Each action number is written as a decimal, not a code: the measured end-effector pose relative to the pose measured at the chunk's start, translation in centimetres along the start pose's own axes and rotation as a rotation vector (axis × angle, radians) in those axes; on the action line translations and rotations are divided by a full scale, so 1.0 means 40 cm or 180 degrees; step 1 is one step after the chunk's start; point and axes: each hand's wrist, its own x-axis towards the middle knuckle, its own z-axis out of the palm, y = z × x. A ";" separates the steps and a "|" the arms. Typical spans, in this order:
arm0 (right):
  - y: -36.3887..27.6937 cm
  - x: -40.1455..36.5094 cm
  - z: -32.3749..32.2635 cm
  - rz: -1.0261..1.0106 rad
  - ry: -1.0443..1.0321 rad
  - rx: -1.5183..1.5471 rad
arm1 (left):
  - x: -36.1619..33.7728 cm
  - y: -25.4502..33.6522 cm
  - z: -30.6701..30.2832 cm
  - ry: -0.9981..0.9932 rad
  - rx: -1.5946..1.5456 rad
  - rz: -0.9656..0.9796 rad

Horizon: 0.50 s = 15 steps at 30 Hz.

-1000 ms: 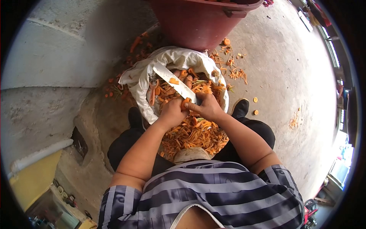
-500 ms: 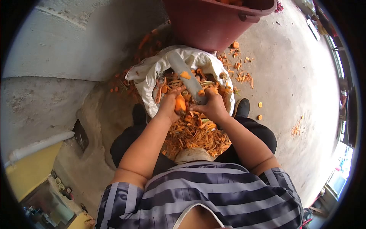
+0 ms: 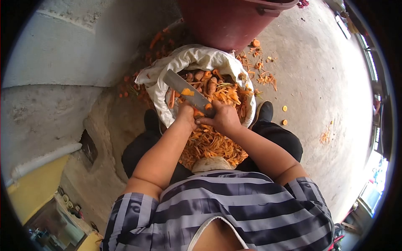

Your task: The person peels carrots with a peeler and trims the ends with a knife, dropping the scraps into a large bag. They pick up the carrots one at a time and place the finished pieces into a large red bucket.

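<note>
Gripping a knife (image 3: 199, 99), the right fingers (image 3: 205, 121) angle its blade over the carrot (image 3: 197, 113) closed in the left fingers (image 3: 187, 110); below both lies a sack (image 3: 190, 54) of peelings (image 3: 215, 143). Clean strokes need a steady carrot, fingertips clear of the edge.

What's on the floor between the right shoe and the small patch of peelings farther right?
Two round orange slices, lying apart on the bare floor between the right shoe and the peelings, as the head view shows.
</note>
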 end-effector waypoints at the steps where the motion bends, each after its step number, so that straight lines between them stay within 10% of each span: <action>1: 0.000 0.002 -0.002 0.0080 -0.0126 0.0022 | -0.002 0.001 0.000 -0.0145 0.0004 0.0037; 6: 0.040 0.048 -0.037 0.0791 -0.0389 0.1930 | -0.033 0.020 -0.005 -0.0919 0.0830 0.0807; 8: 0.047 0.042 -0.076 0.1088 -0.0711 0.2963 | 0.004 0.011 -0.030 -0.1272 0.1993 0.2329; 15: 0.074 0.036 -0.070 0.0325 -0.0542 0.2106 | -0.052 0.014 -0.030 -0.0992 0.4033 0.3832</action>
